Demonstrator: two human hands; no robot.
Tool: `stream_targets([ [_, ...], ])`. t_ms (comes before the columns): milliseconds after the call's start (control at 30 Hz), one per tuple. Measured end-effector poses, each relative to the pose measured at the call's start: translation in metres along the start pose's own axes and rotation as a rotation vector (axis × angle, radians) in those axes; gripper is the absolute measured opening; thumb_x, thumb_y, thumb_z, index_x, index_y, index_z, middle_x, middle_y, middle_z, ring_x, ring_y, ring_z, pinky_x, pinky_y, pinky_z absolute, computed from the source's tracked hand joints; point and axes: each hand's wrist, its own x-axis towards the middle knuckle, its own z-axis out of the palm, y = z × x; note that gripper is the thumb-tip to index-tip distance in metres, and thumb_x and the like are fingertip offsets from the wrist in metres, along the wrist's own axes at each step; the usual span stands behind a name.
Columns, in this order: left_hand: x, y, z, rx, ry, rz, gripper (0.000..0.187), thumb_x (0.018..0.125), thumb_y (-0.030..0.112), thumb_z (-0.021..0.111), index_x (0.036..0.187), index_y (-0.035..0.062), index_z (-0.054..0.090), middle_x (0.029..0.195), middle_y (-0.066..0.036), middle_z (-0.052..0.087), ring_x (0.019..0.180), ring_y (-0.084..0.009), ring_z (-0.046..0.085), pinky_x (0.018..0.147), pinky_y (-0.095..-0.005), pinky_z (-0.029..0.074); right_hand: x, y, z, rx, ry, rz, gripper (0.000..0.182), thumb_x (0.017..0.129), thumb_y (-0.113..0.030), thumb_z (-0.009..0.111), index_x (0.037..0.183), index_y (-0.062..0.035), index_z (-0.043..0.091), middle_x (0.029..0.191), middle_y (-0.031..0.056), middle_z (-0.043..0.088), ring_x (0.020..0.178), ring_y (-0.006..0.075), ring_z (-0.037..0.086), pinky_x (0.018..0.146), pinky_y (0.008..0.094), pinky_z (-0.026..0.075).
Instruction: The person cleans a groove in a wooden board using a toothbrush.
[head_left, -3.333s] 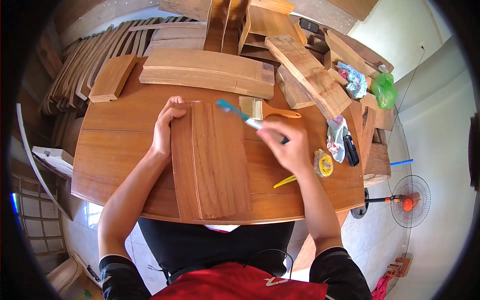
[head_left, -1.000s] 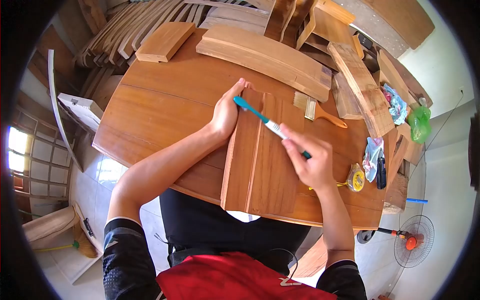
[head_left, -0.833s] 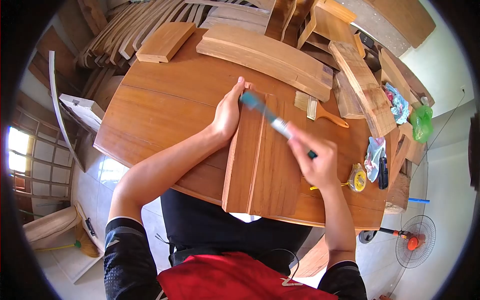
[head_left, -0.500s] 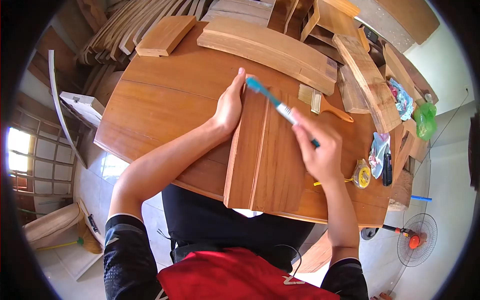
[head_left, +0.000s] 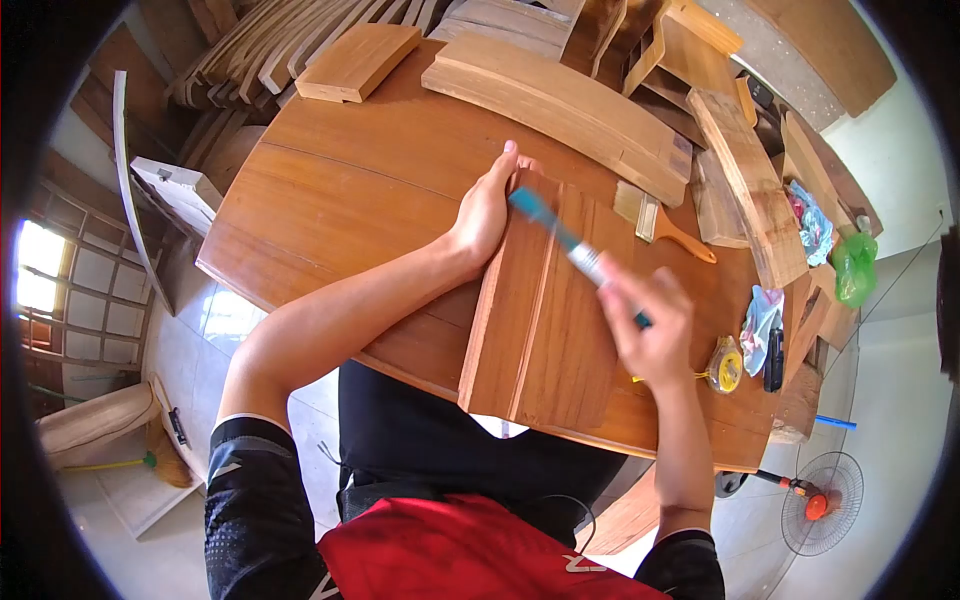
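Note:
A grooved wooden board (head_left: pixel 540 310) lies near the table's front edge, its lower end sticking out over my lap. My left hand (head_left: pixel 487 212) grips the board's far left edge, thumb pointing up and fingers partly hidden behind the wood. Between the fingers of my right hand (head_left: pixel 650 325) is a teal and white toothbrush (head_left: pixel 582 257), its bristled head over the upper part of the board, by the groove. Blur hides whether the bristles touch the wood. To the right of the board's far end lies a wide paintbrush (head_left: pixel 665 225) with an orange handle.
On the wooden table (head_left: pixel 330 220) are a thick curved beam (head_left: pixel 560 105), a short block (head_left: pixel 358 62) and a long plank (head_left: pixel 745 185). A tape measure (head_left: pixel 724 366), a cloth (head_left: pixel 762 322) and a green bag (head_left: pixel 856 270) sit at the right. A fan (head_left: pixel 820 503) stands beyond.
The toothbrush head has moved slightly down along the board with my right hand. My left hand keeps its hold on the edge. The whole view has shifted a little.

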Motion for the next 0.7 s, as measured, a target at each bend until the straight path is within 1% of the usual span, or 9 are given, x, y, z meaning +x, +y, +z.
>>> stream_targets([
  [67,0.001,0.001,0.002,-0.006,0.005,0.000,0.047,0.105,0.053,0.037,0.101,0.0125,0.060,0.084,0.000,0.056,0.078,-0.0120,0.053,0.070,-0.0280,0.045,0.001,-0.010,0.000,0.026,-0.030,-0.064,0.028,0.085,-0.007,0.073,0.112,-0.0081,0.074,0.078,0.0068,0.074,0.047,0.0152,0.051,0.056,0.0307,0.035],
  [167,0.000,-0.002,0.005,-0.074,0.018,-0.012,0.047,0.104,0.054,0.038,0.102,0.0123,0.060,0.082,-0.001,0.056,0.076,-0.0121,0.053,0.068,-0.0277,0.045,0.003,0.007,-0.005,-0.090,0.061,0.052,0.029,0.083,-0.007,0.074,0.113,-0.0084,0.074,0.077,0.0055,0.073,0.048,0.0147,0.051,0.056,0.0308,0.035],
  [300,0.000,0.002,0.005,-0.059,-0.004,-0.022,0.046,0.104,0.053,0.040,0.102,0.0119,0.059,0.083,-0.002,0.057,0.078,-0.0125,0.055,0.071,-0.0281,0.046,0.000,-0.003,-0.006,0.173,-0.107,-0.078,0.027,0.083,-0.007,0.073,0.110,-0.0072,0.075,0.077,0.0058,0.074,0.051,0.0163,0.053,0.059,0.0323,0.035],
  [367,0.010,-0.009,0.001,-0.080,0.014,0.057,0.043,0.104,0.053,0.042,0.100,0.0128,0.059,0.084,0.000,0.056,0.079,-0.0111,0.054,0.073,-0.0272,0.046,0.002,0.004,-0.007,-0.001,0.021,0.075,0.029,0.081,-0.006,0.074,0.110,-0.0081,0.075,0.076,0.0043,0.073,0.052,0.0154,0.054,0.059,0.0319,0.036],
  [500,0.003,0.004,0.001,0.016,-0.045,0.042,0.034,0.103,0.045,0.049,0.097,0.0131,0.057,0.085,0.001,0.056,0.081,-0.0101,0.055,0.074,-0.0280,0.047,-0.002,-0.002,-0.015,0.202,-0.265,-0.034,0.024,0.082,-0.005,0.073,0.105,-0.0077,0.076,0.077,0.0054,0.074,0.056,0.0148,0.058,0.062,0.0318,0.037],
  [533,0.002,0.006,0.001,0.070,-0.077,0.045,0.031,0.103,0.043,0.050,0.097,0.0131,0.056,0.087,0.001,0.056,0.082,-0.0103,0.055,0.075,-0.0285,0.048,0.000,0.003,-0.012,0.180,-0.121,-0.071,0.023,0.082,-0.005,0.073,0.104,-0.0075,0.077,0.078,0.0059,0.074,0.057,0.0151,0.058,0.064,0.0317,0.039],
  [567,0.000,0.006,0.002,0.015,-0.098,0.035,0.028,0.102,0.040,0.053,0.096,0.0127,0.056,0.087,0.001,0.056,0.081,-0.0100,0.054,0.075,-0.0281,0.047,-0.001,0.006,-0.011,0.077,-0.005,0.054,0.027,0.080,-0.004,0.074,0.106,-0.0081,0.077,0.075,0.0045,0.072,0.058,0.0144,0.059,0.066,0.0314,0.040],
  [633,-0.002,0.007,0.007,-0.105,-0.141,0.025,0.021,0.099,0.032,0.059,0.096,0.0119,0.056,0.087,0.001,0.054,0.080,-0.0094,0.051,0.075,-0.0271,0.046,-0.002,0.008,-0.016,0.050,-0.026,0.080,0.027,0.079,-0.004,0.074,0.105,-0.0080,0.077,0.076,0.0049,0.073,0.058,0.0144,0.059,0.066,0.0318,0.040],
  [700,-0.002,0.010,0.008,-0.141,-0.106,-0.016,0.015,0.097,0.027,0.059,0.096,0.0124,0.056,0.089,0.000,0.056,0.082,-0.0105,0.054,0.076,-0.0275,0.046,-0.004,0.004,-0.016,0.256,-0.248,-0.036,0.025,0.081,-0.005,0.073,0.105,-0.0072,0.077,0.080,0.0075,0.074,0.057,0.0159,0.057,0.066,0.0315,0.039],
])
